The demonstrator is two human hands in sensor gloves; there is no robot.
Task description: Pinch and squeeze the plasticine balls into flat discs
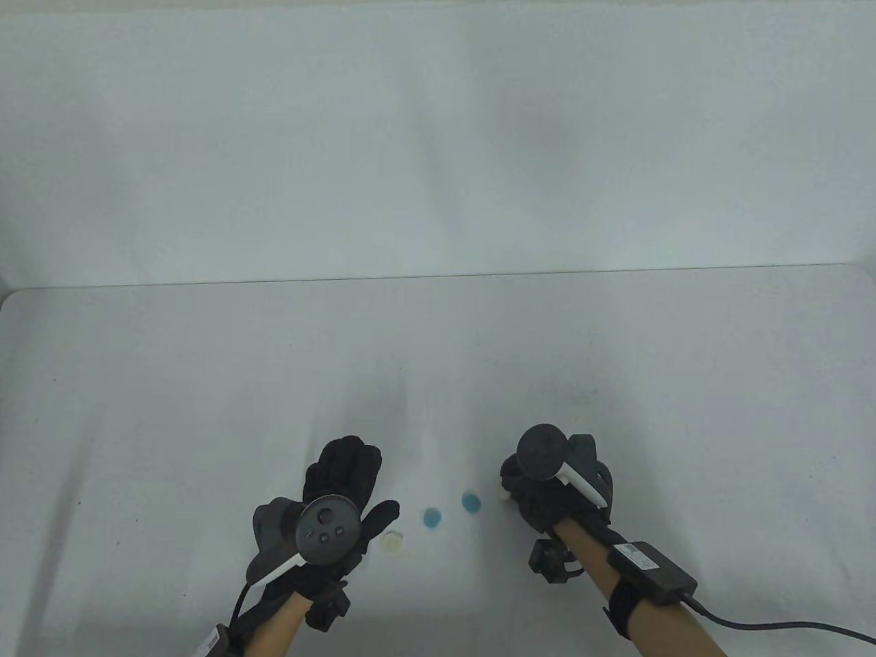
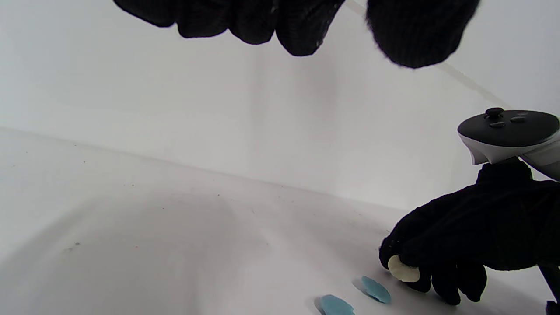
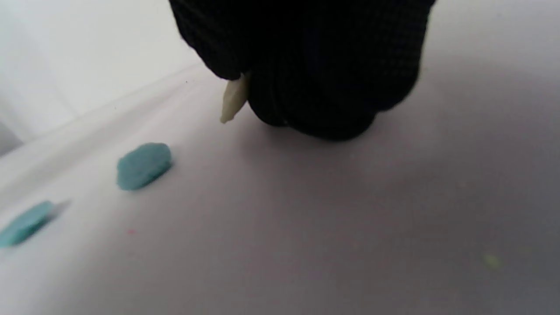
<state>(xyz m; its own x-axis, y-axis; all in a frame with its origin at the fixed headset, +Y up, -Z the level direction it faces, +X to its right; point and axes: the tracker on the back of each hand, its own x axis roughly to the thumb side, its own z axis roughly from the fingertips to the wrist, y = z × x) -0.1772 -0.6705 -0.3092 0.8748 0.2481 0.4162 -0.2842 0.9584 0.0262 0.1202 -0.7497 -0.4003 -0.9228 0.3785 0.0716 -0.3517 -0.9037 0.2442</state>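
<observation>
My right hand (image 1: 530,489) pinches a flattened cream plasticine piece (image 1: 501,490) low over the table; the piece also shows between the fingers in the left wrist view (image 2: 403,270) and in the right wrist view (image 3: 234,98). Two flat blue discs (image 1: 432,517) (image 1: 471,502) lie on the table between my hands; they also show in the right wrist view (image 3: 143,165) (image 3: 24,223). A cream disc (image 1: 392,542) lies just right of my left hand (image 1: 349,489), beside its thumb. My left hand is spread, flat and low, and holds nothing.
The white table (image 1: 205,410) reaches back to a white wall (image 1: 438,137). A black cable (image 1: 766,624) runs from my right forearm to the right edge.
</observation>
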